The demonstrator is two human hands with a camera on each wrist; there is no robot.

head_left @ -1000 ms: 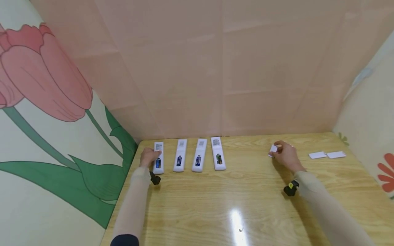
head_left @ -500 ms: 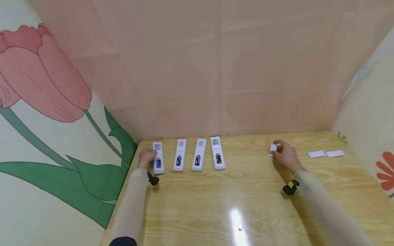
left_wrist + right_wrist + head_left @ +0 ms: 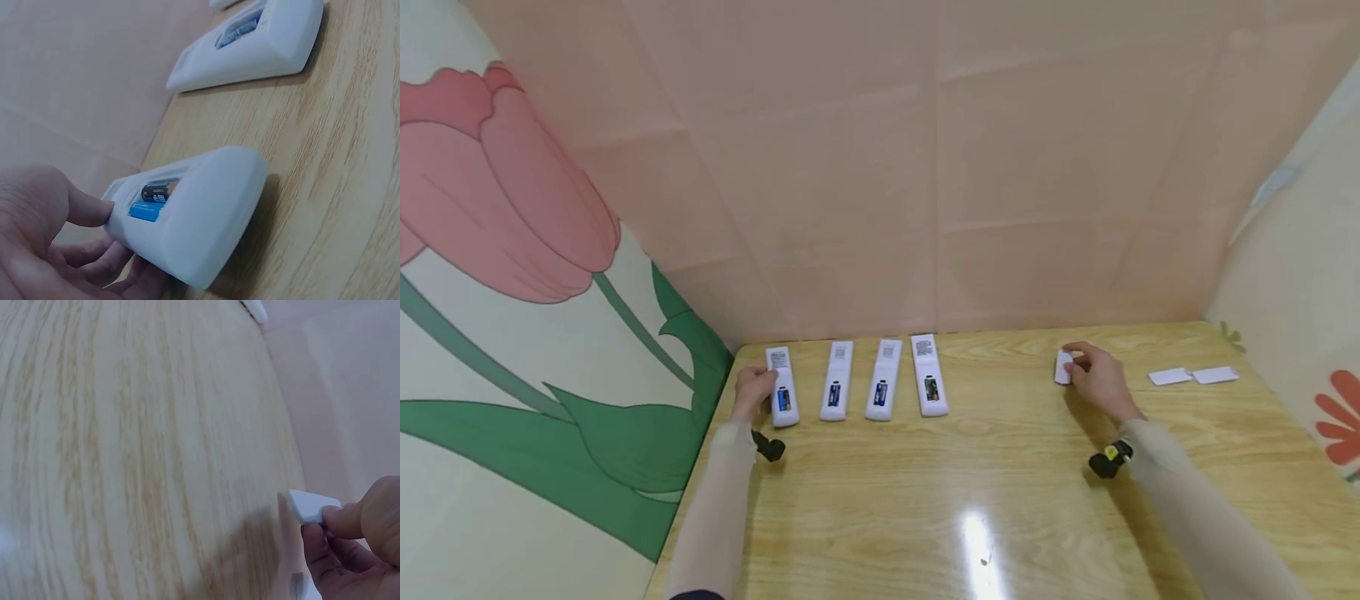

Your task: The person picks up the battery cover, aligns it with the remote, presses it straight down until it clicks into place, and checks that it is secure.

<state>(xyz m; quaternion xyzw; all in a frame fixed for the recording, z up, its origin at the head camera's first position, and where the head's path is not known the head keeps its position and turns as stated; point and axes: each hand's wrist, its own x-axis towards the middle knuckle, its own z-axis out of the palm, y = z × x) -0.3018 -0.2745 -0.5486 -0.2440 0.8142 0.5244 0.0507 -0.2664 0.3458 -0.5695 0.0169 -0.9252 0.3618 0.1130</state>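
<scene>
At the left end of the row, my left hand [image 3: 754, 390] grips a white remote control [image 3: 784, 415] by its left side. The left wrist view shows the thumb on the remote's upper edge and the fingers under it. Its battery slot is uncovered, with a blue battery [image 3: 145, 211] and a dark battery [image 3: 156, 191] lying inside. On the right side of the table, my right hand [image 3: 1101, 385] pinches a small white battery cover [image 3: 307, 506] between thumb and fingers, tilted above the wood in the right wrist view.
Three more white remotes, a second [image 3: 833, 413], a third [image 3: 878, 413] and a fourth [image 3: 933, 409], lie back-up with batteries showing. Two flat white covers, one [image 3: 1169, 377] beside another [image 3: 1216, 375], lie far right. A pink backdrop [image 3: 925, 208] rises behind the table [image 3: 880, 483].
My left thumb has drawn back from the leftmost remote's face to its edge, and that remote's far end has swung left. In my right hand the cover has turned slightly more upright.
</scene>
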